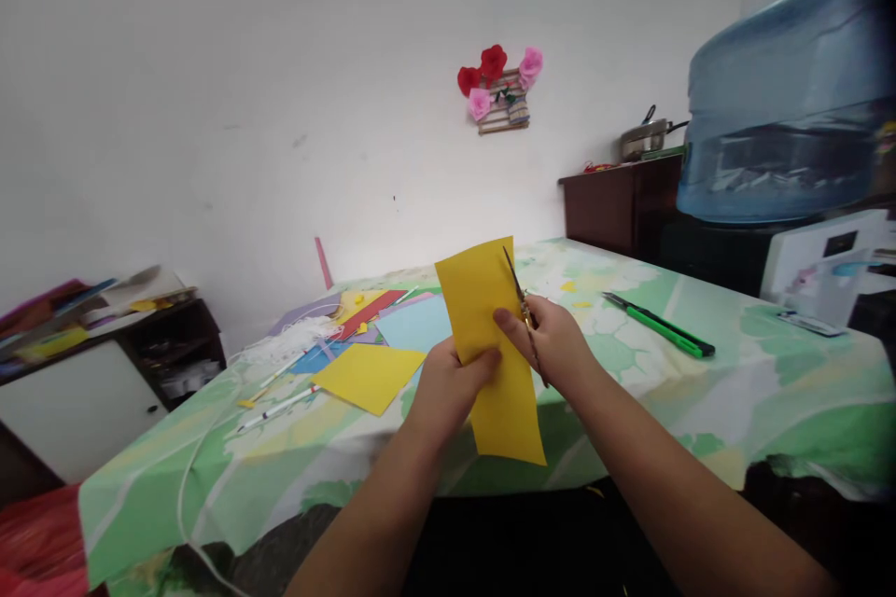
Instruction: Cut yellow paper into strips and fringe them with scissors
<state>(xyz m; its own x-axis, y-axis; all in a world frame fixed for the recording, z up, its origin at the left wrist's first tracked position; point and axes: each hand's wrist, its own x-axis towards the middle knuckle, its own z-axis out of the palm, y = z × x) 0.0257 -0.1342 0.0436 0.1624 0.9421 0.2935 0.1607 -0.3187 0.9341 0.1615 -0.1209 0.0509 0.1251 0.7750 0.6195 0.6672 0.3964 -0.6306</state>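
A long yellow paper strip (476, 298) stands upright over the table's front edge. My left hand (452, 382) pinches it near the middle, thumb on the near face. In my right hand (550, 340) is a pair of scissors (516, 278), its blades pointing up along the strip's right edge; the thumb of that hand presses on the paper. Whether the blades are parted is hard to tell. A separate yellow sheet (371, 376) lies flat on the table to the left of my hands.
On the patterned tablecloth (756, 364) lie a green utility knife (662, 326) at right, and coloured papers (416, 322), pens (280, 408) and white cord (304, 333) at left. A large water bottle (784, 112) stands beyond the right side.
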